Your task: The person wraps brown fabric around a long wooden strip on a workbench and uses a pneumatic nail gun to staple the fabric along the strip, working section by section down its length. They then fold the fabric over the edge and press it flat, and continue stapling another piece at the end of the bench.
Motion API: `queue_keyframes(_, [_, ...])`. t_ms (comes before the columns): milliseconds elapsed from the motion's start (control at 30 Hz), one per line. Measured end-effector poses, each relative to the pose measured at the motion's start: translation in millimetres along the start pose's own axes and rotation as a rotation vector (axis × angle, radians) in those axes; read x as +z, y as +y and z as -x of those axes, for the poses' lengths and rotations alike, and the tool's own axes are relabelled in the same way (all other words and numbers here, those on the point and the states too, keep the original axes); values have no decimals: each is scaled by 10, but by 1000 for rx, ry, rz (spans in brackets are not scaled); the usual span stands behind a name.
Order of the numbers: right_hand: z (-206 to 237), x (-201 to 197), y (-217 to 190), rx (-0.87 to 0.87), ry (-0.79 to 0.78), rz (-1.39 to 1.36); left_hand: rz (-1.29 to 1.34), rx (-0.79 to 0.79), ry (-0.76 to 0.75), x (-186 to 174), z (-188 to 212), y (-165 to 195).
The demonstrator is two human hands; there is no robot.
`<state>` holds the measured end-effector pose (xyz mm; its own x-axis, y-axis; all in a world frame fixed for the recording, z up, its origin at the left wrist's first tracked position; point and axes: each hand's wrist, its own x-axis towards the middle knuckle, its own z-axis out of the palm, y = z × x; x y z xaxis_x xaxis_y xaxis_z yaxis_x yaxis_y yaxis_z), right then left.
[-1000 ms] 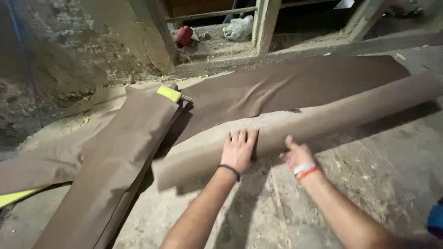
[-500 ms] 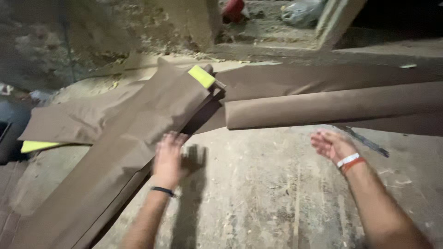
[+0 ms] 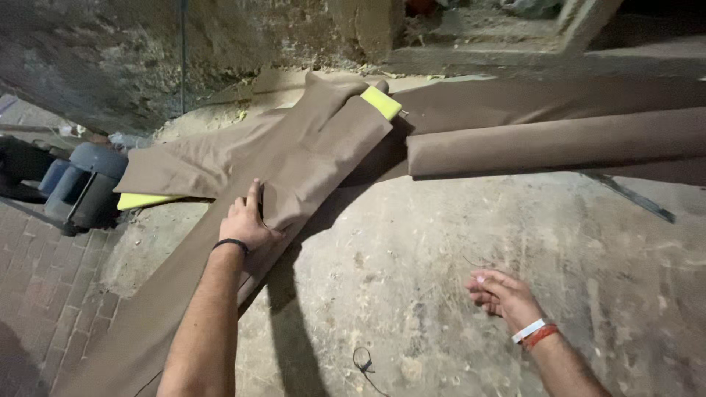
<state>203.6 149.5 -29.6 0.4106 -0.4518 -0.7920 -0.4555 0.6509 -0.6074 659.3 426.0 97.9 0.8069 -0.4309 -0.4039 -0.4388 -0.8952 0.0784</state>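
My left hand (image 3: 246, 223), with a black band on the wrist, grips the edge of a long brown fabric strip (image 3: 309, 158) that lies diagonally over the concrete floor. A yellow piece (image 3: 382, 102) shows at the strip's far end and another yellow piece (image 3: 143, 200) pokes out under the fabric on the left. My right hand (image 3: 502, 294), wearing white and orange wristbands, hovers low over the bare floor with loosely curled fingers and holds nothing. A rolled brown fabric tube (image 3: 559, 143) lies across the floor to the upper right, apart from both hands.
A blue-grey machine (image 3: 84, 184) stands at the left by a brick-paved strip (image 3: 33, 287). A rough wall (image 3: 110, 59) rises behind. A thin metal bar (image 3: 629, 197) lies near the roll, and a small black cord loop (image 3: 362, 362) lies on the floor.
Both hands left the fabric roll. My left hand moved left and took hold of the diagonal strip's edge. My right hand dropped lower toward me over the floor.
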Motion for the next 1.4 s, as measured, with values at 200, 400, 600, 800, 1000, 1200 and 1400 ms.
queue_keyframes(200, [613,-355,126,-66,56,100,-123,170,43,91,828,359])
queue_keyframes(400, [1109,-1315,832,-203,351,62,-110,494,98,827,2194,960])
queue_keyframes(600, [1743,-2463,1786,-333,664,219,-47,761,-16,1839,3266,1672])
queue_keyframes(800, [2471,-3813,2233,-302,1110,978,-52,896,104,2438,3839,2274])
queue_keyframes(1000, [2443,-5175,2082,-439,1086,1216,-56,867,-75,2713,4343,3147])
queue_keyframes(1200, [2320,-5956,2227,-474,894,1280,-46,831,-50,2944,4604,3599])
queue_keyframes(1400, [2312,-6347,1779,-842,902,1248,-166,734,-87,3118,4930,3938])
